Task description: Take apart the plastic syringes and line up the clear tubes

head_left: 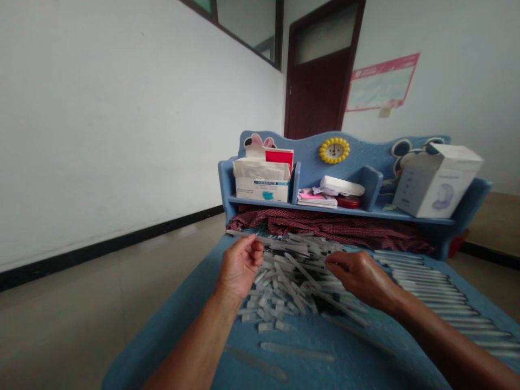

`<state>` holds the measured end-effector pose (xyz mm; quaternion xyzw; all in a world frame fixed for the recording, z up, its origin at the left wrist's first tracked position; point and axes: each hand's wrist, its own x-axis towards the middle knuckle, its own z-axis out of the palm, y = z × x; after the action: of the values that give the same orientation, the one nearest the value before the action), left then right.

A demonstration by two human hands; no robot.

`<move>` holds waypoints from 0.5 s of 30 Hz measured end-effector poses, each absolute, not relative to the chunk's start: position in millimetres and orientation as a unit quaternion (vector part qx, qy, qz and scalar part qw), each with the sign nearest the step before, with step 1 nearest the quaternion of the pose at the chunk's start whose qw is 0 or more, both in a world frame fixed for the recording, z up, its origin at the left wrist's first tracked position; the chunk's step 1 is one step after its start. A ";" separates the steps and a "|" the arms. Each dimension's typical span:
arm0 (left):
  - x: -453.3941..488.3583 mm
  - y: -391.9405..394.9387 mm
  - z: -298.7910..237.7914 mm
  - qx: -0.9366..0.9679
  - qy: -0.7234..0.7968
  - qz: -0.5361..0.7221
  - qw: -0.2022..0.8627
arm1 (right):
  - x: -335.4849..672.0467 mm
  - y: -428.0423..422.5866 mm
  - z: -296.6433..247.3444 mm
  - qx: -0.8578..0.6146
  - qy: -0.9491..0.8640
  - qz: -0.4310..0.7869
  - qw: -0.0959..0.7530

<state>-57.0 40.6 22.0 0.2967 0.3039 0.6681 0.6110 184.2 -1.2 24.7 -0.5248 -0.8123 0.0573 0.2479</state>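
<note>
A heap of thin grey-white plastic strips (298, 273) lies in the middle of a blue desk (170, 325). My left hand (239, 266) hovers at the heap's left edge with its fingers curled in a pinch around a long strip that sticks out to the left. My right hand (359, 276) rests on the right side of the heap, fingers bent down onto the strips; what it grips is hidden. A neat row of strips (439, 298) is laid out side by side along the right of the desk.
A blue shelf (349, 162) at the desk's back holds a tissue box (262, 181), pink papers (314, 197), a white carton (436, 181) and a yellow sun clock (333, 150). Red checked cloth (325, 225) lies beneath it. A dark door (319, 76) stands behind.
</note>
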 end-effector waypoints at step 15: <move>-53.3 40.2 18.4 0.311 0.327 0.661 0.599 | 186.2 -8.4 24.7 -0.510 -0.814 0.068 0.271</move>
<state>-53.3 40.2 18.4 0.3113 0.3274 0.6614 0.5987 186.2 -8.4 24.7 -0.5101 -0.8135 0.0684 0.2707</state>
